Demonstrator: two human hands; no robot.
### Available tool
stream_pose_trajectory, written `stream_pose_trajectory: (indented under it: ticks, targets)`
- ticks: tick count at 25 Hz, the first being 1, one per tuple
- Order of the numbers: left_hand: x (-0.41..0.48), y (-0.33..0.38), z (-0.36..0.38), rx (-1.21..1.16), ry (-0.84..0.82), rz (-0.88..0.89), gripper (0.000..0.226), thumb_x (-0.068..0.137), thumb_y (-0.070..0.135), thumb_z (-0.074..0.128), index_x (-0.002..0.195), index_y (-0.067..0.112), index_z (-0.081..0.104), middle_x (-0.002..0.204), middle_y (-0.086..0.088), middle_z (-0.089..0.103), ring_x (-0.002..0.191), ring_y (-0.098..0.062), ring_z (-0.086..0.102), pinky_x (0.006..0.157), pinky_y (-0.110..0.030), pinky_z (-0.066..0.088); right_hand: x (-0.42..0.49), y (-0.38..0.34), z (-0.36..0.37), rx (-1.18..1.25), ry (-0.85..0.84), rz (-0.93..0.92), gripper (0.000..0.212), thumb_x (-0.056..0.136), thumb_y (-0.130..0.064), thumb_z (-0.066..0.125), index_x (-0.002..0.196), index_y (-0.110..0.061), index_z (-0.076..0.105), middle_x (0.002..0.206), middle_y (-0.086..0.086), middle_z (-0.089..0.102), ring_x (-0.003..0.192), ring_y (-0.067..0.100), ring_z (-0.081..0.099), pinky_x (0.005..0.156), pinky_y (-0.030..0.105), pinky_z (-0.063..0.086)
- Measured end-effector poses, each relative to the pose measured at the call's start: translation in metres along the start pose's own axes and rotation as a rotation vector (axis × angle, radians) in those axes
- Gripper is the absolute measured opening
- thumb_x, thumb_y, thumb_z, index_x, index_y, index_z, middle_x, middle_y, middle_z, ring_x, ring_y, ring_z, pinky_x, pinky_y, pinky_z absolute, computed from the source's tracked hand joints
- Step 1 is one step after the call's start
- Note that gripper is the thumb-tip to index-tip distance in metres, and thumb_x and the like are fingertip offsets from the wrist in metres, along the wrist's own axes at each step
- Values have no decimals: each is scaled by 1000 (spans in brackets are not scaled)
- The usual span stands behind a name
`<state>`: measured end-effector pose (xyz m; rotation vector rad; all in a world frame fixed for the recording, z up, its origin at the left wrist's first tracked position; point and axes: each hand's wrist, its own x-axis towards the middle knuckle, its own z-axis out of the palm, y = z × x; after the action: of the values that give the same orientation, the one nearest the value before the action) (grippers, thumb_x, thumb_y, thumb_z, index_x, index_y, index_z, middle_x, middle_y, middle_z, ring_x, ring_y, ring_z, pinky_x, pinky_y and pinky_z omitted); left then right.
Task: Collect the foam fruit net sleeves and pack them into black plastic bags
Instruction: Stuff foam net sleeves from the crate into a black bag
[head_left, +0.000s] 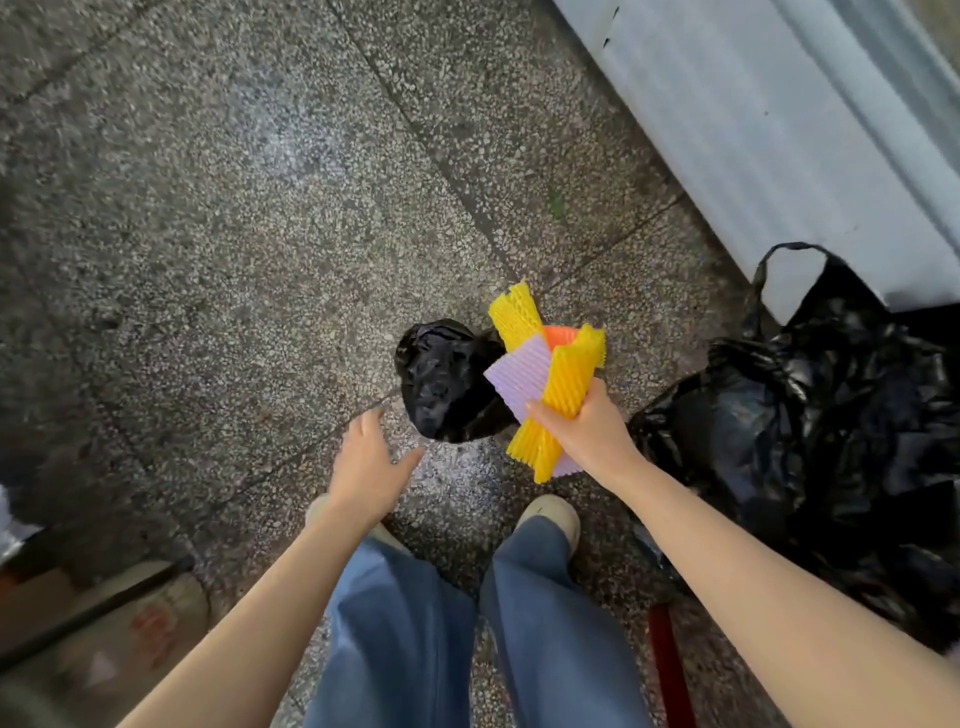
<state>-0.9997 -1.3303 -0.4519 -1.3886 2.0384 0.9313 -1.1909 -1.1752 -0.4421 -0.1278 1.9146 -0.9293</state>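
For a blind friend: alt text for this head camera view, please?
A right hand grips yellow and lilac foam net sleeves near a small black plastic bag on a speckled stone floor; the open left hand reaches toward it.

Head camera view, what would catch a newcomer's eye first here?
Bright yellow and lilac foam sleeves gripped in the right hand, centre frame. Beside them a small black bag sits on the speckled floor, the open left hand near it. A larger black bag lies at right.

Small bag left of sleeves.
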Motion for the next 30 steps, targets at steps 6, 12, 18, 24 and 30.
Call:
stream_pose_trajectory:
  ticks: [6, 12, 18, 24, 30]
  targets:
    - [72, 9, 47, 201, -43, 304, 84, 87, 46, 61, 150, 12, 16, 157, -6, 17, 144, -21, 15, 116, -38, 18, 38, 72, 44, -22, 109, 96, 43, 80, -30, 73, 103, -5, 47, 85, 0, 54, 76, 13, 57, 61, 30, 40]
    - [109, -34, 143, 281, -246, 137, 98, 84, 49, 62, 151, 16, -1, 159, -10, -2, 146, -28, 4, 115, -54, 13, 83, 142, 77, -90, 141, 169, 63, 82, -37, 69, 124, -3, 36, 112, 9, 51, 102, 26, 56, 73, 32, 42]
    - [175, -80, 188, 211, -195, 165, 101, 85, 41, 64, 150, 20, -10, 158, -7, -14, 145, -31, -4, 111, -61, 10, 133, 205, 110, -87, 129, 185, 54, 80, -33, 72, 117, -6, 45, 101, 0, 43, 93, 14, 52, 76, 29, 43]
    - [264, -68, 170, -74, -3, 532, 100, 81, 12, 71, 151, 15, -1, 159, -9, -6, 147, -22, -1, 116, -26, 5, 215, 194, 121, -87, 241, -50, 50, 78, -25, 75, 112, -9, 42, 109, 9, 50, 97, 19, 52, 75, 27, 39]
    - [332, -21, 121, 28, 160, 686, 114, 74, 27, 79, 150, 24, -6, 159, -8, -6, 146, -24, -6, 116, -52, 1, 287, 128, 106, -140, 478, -377, 63, 80, -24, 74, 127, -4, 39, 119, 7, 45, 106, 11, 42, 81, 16, 31]
